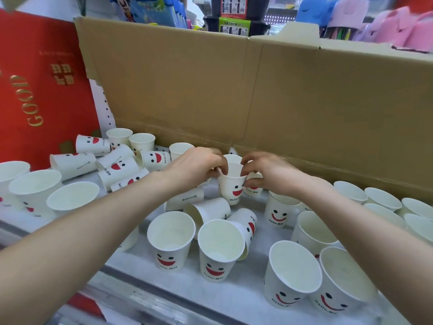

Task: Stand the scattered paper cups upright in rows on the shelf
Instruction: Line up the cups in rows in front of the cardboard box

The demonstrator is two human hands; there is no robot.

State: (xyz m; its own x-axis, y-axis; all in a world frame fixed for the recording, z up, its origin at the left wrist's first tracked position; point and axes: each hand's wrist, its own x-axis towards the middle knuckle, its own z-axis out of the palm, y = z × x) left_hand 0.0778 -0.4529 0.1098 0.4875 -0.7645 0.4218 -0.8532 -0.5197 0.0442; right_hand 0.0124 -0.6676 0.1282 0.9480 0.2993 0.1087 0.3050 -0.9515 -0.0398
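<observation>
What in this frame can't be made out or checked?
Head view only:
- Whether the left hand and right hand hold the inner or outer of the nested cups: fingers cover the rims.
- Half-hidden cup: the right thumb covers its top.
- Edge cups: cut off by the right frame edge.
- Fine print on the fallen cup: blurred.
</observation>
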